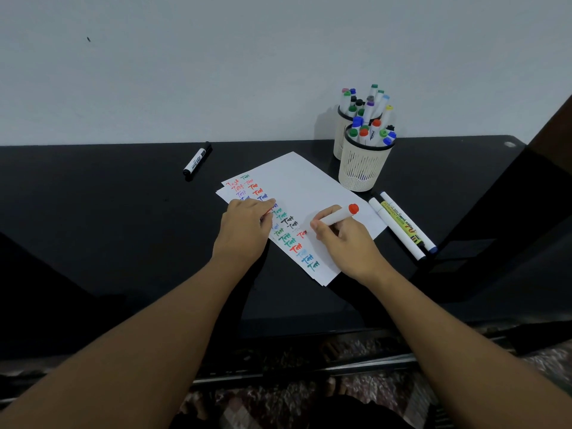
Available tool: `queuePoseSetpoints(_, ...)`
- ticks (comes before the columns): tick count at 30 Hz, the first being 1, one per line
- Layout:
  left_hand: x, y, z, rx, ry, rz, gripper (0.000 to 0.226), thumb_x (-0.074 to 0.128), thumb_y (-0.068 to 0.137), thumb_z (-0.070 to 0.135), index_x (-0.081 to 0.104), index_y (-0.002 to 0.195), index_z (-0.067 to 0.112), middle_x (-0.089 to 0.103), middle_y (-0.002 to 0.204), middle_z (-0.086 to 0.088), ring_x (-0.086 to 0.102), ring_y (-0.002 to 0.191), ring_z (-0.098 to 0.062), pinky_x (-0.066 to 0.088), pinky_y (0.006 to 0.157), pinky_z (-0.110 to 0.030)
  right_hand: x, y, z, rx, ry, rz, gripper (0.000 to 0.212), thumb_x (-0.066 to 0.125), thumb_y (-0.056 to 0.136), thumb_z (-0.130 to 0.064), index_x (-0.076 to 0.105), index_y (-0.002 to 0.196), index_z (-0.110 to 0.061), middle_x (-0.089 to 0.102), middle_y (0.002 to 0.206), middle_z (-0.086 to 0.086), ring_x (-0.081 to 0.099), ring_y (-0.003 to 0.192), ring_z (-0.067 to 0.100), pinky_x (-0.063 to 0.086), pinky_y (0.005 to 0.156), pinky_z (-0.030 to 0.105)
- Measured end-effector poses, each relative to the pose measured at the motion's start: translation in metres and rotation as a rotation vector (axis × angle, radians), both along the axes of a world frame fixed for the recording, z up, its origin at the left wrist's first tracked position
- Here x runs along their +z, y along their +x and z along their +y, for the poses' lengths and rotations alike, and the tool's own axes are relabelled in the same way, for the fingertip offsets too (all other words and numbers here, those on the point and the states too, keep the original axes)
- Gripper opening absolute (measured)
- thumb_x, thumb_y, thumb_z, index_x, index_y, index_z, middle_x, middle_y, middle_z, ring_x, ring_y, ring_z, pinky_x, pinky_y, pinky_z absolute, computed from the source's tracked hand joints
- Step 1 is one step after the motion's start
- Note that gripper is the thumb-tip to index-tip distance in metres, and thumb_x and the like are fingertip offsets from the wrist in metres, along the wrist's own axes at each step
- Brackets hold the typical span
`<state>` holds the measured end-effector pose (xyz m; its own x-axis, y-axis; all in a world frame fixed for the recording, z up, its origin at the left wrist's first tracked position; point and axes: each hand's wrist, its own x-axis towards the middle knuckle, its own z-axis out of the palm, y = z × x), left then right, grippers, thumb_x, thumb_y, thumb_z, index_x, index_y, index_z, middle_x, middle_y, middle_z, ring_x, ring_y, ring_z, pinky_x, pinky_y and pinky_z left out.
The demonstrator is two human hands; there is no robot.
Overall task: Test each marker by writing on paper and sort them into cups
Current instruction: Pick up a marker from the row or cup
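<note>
A white sheet of paper point(305, 184) lies on the black table point(108, 196), with two columns of coloured "Test" words along its left side. My right hand point(343, 243) grips a white marker with a red end point(338, 215), its tip on the paper beside a fresh red word. My left hand point(244, 227) rests on the sheet's left edge, its fingers curled round a small red piece point(268, 213) that looks like the cap. Two cream slotted cups stand at the back right, the front cup point(362, 168) and the rear cup point(340, 137), both holding several markers.
A black-capped marker point(197, 158) lies alone on the table at the back left. Three markers point(399, 226), one with a yellow label, lie side by side just right of the paper. A white wall runs behind the table, and a dark edge rises at the far right.
</note>
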<state>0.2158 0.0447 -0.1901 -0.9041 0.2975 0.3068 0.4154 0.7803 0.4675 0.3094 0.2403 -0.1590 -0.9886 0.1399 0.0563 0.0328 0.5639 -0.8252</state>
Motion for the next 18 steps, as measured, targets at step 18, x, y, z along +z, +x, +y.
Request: queuePoseSetpoints(18,-0.0004,0.0017,-0.0015,-0.009,0.076,0.004,0.040,0.050,0.106,0.022,0.053,0.146,0.020,0.062,0.126,-0.003,0.049,0.118,-0.023,0.046,0.100,-0.040,-0.0004,0.0003,0.0005,-0.028,-0.074,0.055,0.009,0.053,0.107,-0.034,0.059,0.112,-0.030,0.066,0.093,-0.009,0.065,0.090,0.006,0.049,0.079,0.020)
